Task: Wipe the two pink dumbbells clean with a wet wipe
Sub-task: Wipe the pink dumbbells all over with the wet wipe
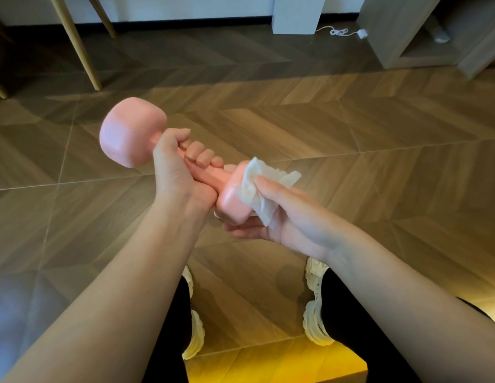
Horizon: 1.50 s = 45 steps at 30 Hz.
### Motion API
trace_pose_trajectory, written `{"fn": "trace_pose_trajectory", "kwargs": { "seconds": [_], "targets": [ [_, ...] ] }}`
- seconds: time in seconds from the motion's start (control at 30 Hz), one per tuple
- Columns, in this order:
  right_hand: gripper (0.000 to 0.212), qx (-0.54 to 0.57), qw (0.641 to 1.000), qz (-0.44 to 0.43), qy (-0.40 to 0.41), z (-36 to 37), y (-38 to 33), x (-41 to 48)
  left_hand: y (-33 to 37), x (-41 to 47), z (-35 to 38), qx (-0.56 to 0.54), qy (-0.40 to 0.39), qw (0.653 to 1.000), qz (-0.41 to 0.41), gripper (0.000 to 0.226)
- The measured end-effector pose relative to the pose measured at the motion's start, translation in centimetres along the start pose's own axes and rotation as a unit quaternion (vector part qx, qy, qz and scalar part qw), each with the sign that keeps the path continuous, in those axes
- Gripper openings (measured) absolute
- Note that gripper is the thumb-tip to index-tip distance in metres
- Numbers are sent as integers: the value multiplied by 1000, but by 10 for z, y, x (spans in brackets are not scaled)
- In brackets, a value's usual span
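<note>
Wiping underway on one dumbbell [130, 136]: left hand [177, 172] grips handle, right hand [285, 219] pinches wipe [254, 189] against near head. Other one unseen; probably still to do.

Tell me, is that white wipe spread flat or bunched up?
Bunched up. The wipe lies crumpled in folds against the near end of the dumbbell, held there by the right hand.

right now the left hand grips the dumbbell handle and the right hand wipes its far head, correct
Wrong head. In the head view the right hand presses the wet wipe on the near head of the dumbbell, closer to the body; the left hand does grip the handle.
</note>
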State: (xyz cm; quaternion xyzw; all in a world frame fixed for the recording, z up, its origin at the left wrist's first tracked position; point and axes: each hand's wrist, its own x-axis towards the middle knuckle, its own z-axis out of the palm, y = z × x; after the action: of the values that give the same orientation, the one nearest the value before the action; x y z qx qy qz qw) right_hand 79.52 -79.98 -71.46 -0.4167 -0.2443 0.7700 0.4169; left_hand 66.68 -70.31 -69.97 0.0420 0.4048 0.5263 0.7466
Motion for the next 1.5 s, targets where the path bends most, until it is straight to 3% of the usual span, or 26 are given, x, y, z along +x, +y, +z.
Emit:
{"fn": "trace_pose_trajectory", "kwargs": {
  "seconds": [0.07,0.17,0.27,0.43,0.5,0.73,0.83,0.93,1.03,1.17,1.3,1.5],
  "targets": [
    [56,-6,1000,-7,0,-3,2,1,1,0,-2,-8,2,1000,0,35],
    [51,-58,996,-7,72,1,6,7,-6,-4,0,1,0,1000,-3,36],
    [53,-44,992,26,115,5,6,11,-12,-5,2,24,-10,1000,-1,35],
    [52,31,998,24,47,-4,0,5,-7,-1,2,7,-14,1000,-19,40],
    [47,12,999,-11,40,-8,5,4,-7,-1,1,17,4,1000,-23,40],
    [50,-84,980,-99,152,2,16,14,-8,6,-6,-30,63,997,-24,33],
    [38,-104,976,-54,181,8,15,17,-10,7,-8,8,56,998,-1,31],
    [46,-58,990,36,124,3,8,12,-9,7,-8,28,56,998,13,32],
    [40,-20,998,21,49,2,7,5,-6,9,-11,29,63,997,15,32],
    [50,-53,993,-33,103,10,11,11,-12,9,-12,33,58,998,8,30],
    [46,-41,987,-2,153,10,11,12,-15,9,-8,59,39,997,10,29],
    [43,3,998,-20,64,1,5,3,-4,10,-10,27,33,999,1,33]
  ]
}}
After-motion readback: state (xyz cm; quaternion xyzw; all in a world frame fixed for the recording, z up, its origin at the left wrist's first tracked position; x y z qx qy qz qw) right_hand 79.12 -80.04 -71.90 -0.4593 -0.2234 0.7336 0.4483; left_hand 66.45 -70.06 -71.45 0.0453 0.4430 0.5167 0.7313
